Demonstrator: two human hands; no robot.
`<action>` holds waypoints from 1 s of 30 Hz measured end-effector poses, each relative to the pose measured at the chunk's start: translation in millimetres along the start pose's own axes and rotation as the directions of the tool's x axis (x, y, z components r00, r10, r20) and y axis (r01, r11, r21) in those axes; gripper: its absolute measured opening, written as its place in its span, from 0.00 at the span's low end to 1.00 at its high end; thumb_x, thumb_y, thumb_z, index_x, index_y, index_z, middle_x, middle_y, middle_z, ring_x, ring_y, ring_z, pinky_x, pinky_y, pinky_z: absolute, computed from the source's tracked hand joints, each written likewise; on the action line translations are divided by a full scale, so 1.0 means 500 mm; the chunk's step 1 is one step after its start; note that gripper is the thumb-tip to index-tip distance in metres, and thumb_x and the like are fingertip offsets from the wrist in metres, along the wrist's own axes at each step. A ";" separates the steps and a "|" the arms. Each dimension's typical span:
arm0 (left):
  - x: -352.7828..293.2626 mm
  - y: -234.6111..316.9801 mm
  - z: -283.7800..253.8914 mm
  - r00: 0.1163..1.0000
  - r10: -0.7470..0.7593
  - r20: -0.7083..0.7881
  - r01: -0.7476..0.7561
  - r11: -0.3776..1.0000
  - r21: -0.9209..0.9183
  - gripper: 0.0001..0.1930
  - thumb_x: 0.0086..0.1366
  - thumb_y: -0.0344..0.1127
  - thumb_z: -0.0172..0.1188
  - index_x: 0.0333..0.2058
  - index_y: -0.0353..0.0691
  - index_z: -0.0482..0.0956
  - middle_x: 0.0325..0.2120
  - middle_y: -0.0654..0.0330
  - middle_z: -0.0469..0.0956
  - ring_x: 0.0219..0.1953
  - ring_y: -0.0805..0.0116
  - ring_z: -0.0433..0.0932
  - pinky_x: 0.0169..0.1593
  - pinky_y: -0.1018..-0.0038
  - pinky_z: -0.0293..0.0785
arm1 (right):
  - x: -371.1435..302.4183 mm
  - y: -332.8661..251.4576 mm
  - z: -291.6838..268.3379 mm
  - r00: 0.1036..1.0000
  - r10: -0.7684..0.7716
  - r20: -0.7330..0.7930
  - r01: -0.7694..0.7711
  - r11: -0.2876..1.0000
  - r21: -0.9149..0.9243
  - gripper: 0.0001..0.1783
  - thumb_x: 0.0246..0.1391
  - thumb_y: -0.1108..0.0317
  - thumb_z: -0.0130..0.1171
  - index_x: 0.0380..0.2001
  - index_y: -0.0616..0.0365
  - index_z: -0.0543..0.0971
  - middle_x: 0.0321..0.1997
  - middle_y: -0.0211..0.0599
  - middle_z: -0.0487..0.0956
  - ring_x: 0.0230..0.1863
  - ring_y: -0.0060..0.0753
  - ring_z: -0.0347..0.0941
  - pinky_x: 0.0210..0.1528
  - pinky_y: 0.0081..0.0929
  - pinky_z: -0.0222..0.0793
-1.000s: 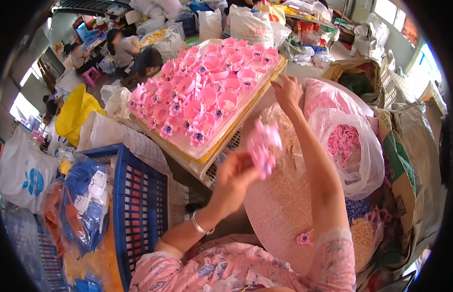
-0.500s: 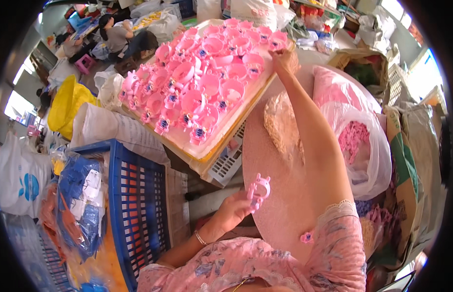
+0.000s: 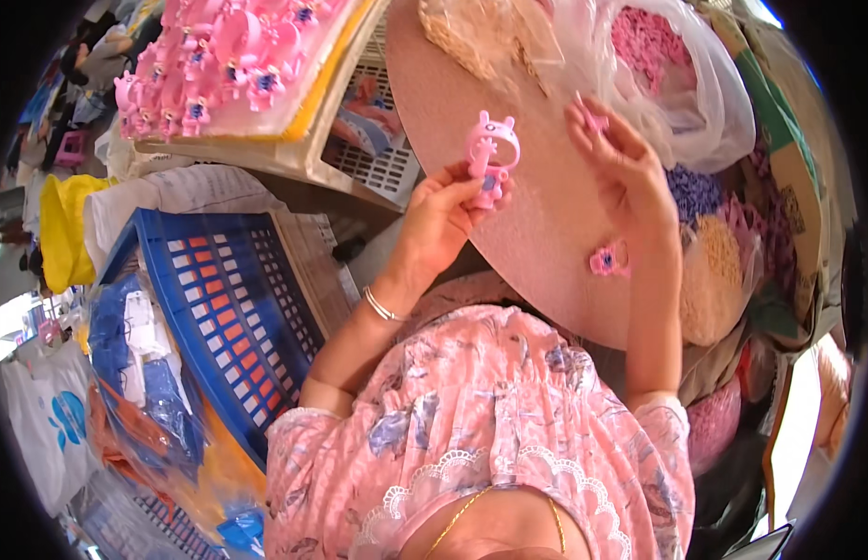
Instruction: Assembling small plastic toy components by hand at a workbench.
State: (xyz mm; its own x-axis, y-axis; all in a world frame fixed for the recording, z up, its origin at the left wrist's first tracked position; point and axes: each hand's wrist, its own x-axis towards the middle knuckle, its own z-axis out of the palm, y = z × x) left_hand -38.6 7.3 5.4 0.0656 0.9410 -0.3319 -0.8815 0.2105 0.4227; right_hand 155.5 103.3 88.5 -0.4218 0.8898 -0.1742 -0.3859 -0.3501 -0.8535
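Note:
My left hand [image 3: 441, 219] grips a pink plastic animal figure [image 3: 491, 189] by its lower body. The figure has a ring-shaped head with two small ears and a blue patch on its front. To its right, over the round table [image 3: 536, 215], my right hand [image 3: 631, 173] pinches a small pink piece [image 3: 594, 121] between thumb and fingertips. Its exact shape is hard to make out. Below that hand, by my right forearm, another small pink figure [image 3: 608, 259] with a dark blue patch lies on the table.
Many similar pink figures fill a tray [image 3: 339, 61] at the upper left, set on a pale crate [image 3: 382, 173]. A blue basket [image 3: 154, 257] stands at my left. Along the table's far and right side sit bags of tan pieces [image 3: 714, 285], a white bag [image 3: 718, 103] of pink pieces and blue pieces [image 3: 695, 194].
The view has tilted down toward me. My right hand has come back from the tray's far corner to above the table, now with a small pink piece. The left still holds the figure.

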 end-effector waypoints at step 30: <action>-0.031 -0.069 0.004 0.674 0.312 0.670 -0.606 -0.287 0.742 0.16 0.57 0.19 0.56 0.46 0.33 0.76 0.45 0.52 0.80 0.50 0.54 0.78 0.53 0.63 0.75 | -0.225 0.116 -0.094 0.794 -0.596 -0.123 0.002 0.204 -0.979 0.08 0.52 0.79 0.58 0.37 0.60 0.79 0.34 0.39 0.70 0.33 0.30 0.71 0.33 0.24 0.66</action>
State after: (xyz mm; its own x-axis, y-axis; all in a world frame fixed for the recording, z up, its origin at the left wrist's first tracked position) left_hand -8.0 -14.3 -2.3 0.0828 0.8772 0.4730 0.5600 -0.4335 0.7060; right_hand 219.2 -3.4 35.5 -0.0038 0.9507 0.3101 0.7237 0.2165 -0.6552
